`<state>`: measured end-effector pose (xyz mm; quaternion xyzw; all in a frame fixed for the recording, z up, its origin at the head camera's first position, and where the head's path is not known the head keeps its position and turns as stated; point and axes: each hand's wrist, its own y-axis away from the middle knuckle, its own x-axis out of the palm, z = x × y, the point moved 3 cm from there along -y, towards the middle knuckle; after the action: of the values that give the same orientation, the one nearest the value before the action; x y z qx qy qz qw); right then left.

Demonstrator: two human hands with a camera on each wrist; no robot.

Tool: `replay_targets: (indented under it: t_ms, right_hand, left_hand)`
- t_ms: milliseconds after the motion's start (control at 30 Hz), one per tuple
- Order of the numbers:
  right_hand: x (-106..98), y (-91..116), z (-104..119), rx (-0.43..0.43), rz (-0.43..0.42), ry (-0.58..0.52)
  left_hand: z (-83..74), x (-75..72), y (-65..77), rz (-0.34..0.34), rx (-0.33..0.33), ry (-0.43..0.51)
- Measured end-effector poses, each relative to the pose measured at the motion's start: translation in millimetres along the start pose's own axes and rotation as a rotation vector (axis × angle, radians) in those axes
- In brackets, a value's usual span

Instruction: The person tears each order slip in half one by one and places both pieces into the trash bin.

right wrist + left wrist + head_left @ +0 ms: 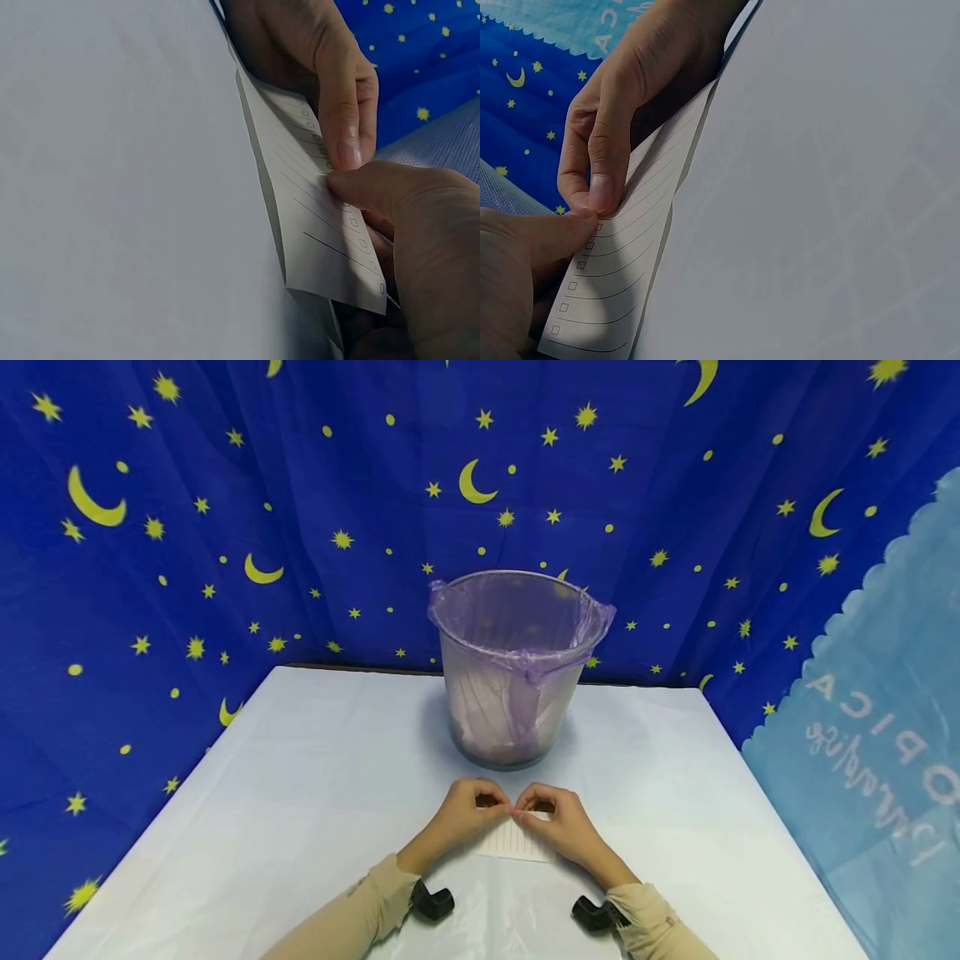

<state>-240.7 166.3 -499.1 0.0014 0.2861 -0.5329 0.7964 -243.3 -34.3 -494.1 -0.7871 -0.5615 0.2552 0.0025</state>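
Note:
A lined slip of paper (515,842) with a row of small printed checkboxes lies low over the white table. My left hand (467,814) pinches its far edge between thumb and fingers. Right beside it, my right hand (561,821) pinches the same edge, and the two thumbs nearly meet. In the left wrist view the paper (622,262) bends slightly, its checkboxes running along the pinched edge. The right wrist view shows the lined face of the paper (315,217) and both thumbs on it. The fingertips behind the paper are hidden.
Beyond the hands stands a wire mesh bin (483,710) with a purple plastic bag (532,664) lining it and folded over its rim. The white table (337,760) is bounded by a blue star-and-moon curtain (360,485). A light blue cloth (892,693) hangs at right.

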Motion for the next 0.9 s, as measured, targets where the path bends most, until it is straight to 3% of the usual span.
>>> replay_targets:
  t_ms: [467, 900]
  right_hand:
    - [-4.8, -3.8, 11.5, 0.035, -0.015, 0.073]
    - [-16.5, -17.5, 43.8, 0.025, -0.008, 0.153]
  left_hand:
    - [-6.5, -3.0, -2.6, -0.032, -0.007, -0.003]
    - [-35.1, -26.7, -14.8, 0.044, 0.027, -0.018]
